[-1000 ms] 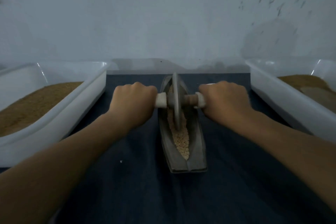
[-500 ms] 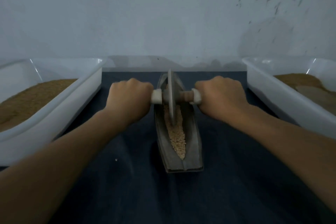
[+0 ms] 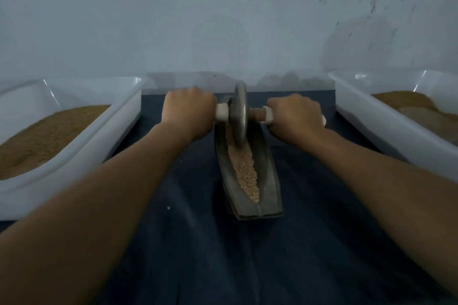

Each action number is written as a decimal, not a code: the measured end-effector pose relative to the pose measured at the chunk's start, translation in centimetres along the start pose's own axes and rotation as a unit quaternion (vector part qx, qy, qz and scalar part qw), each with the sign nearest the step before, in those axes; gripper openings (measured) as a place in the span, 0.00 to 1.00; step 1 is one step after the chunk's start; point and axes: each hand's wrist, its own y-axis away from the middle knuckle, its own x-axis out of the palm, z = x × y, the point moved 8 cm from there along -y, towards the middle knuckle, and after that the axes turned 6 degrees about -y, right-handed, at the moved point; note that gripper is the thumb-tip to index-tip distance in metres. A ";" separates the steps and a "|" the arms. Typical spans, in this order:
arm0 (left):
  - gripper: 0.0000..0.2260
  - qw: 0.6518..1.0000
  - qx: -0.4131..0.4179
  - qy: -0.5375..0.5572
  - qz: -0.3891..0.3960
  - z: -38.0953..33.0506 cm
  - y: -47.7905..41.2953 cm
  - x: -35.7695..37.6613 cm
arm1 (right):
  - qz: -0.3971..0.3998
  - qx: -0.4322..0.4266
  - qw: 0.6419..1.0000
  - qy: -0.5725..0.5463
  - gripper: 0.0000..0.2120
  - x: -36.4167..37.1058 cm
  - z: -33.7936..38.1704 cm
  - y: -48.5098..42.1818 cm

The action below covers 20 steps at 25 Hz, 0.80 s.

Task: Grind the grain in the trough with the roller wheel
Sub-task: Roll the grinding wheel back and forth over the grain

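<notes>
Grey and round, the roller wheel (image 3: 240,112) stands in front of the far tip of the trough (image 3: 269,181), so I cannot see that tip. My left fingers (image 3: 193,98) are curled tight round the white handle (image 3: 221,112) on the wheel's left side. My right fingers (image 3: 293,104) are curled tight round the handle on its right side. I see only my knuckles, because the fingertips are tucked under. The left tray (image 3: 116,119) and the right tray (image 3: 371,116) are cut off at the sides. The brown stuff in them is too dim to name.

The wheel is a thin disc standing up on its edge, with a brown bar (image 3: 256,113) through its middle. Its bottom edge sits in the grain (image 3: 244,168). The grain is pale and crumbly. It lies in a long strip down the groove and comes to a point near me.

The trough is dark grey and shaped like a little boat. It lies on the dark blue cloth (image 3: 223,255) on the bench, between the two trays. Its long way runs from me toward the wall (image 3: 198,20), and the far end leans a bit to the left. The wheel is near the far end. Its bar lies across the trough, left to right.
</notes>
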 end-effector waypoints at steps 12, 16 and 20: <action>0.02 0.998 -0.029 0.007 -0.061 0.1 1.0 -0.4 | -0.043 0.007 0.998 0.037 0.03 -0.3 -0.1 0.5; 0.08 0.998 -0.003 0.005 -0.062 0.2 3.7 -0.3 | -0.052 -0.055 0.995 0.065 0.08 -1.6 0.2 3.2; 0.16 0.979 0.065 0.039 -0.188 0.5 9.5 -2.3 | -0.186 -0.158 0.969 0.043 0.12 -4.7 0.0 9.2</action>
